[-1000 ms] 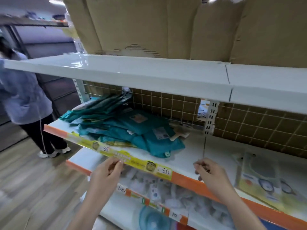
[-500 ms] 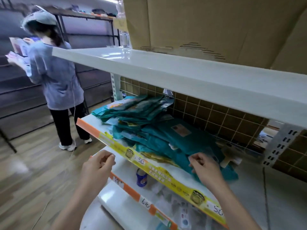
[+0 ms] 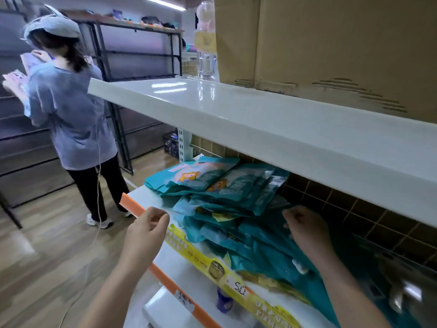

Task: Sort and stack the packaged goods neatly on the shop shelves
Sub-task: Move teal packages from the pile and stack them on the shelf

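Packets, teal and flat, lie in a loose, slumped heap on the middle shelf, fanned at different angles and overlapping, some printed side up, others showing plain backs. An exact count is not possible; at least eight or ten edges show, and more are buried. No neat stack is visible yet, so the sorting looks barely begun: the whole heap is left to square up and pile.

The right hand rests on the near part of the heap, its fingers curled down onto a teal packet, though whether they actually pinch it is hidden by the back of the hand. The left hand hovers at the shelf's front edge, just beside the orange rail, its fingers loosely curled and holding nothing.

A yellow price strip runs along that edge. The shelf above is bare white with cardboard boxes at its back. One small bottle stands on the shelf below. Another person stands well apart at the left, facing dark racks.
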